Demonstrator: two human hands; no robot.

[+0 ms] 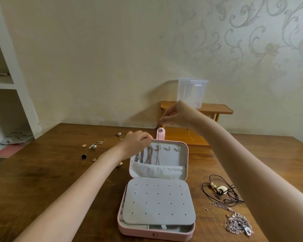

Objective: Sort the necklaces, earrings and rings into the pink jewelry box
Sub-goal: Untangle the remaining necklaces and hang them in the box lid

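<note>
Writing: none is reading legibly.
Left hand (137,139): fingers curling at the hanging chains (146,155) inside the lid.
Right hand (173,115): pinching a thin chain's (158,154) top above the open pink jewelry box (156,231).
Counter (51,172): carrying loose earrings (93,146).

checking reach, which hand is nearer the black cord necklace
Right. The right hand is raised above the box's snap tab, far beyond the cord necklace; the left hand is farther, at the lid's left hooks.
</note>
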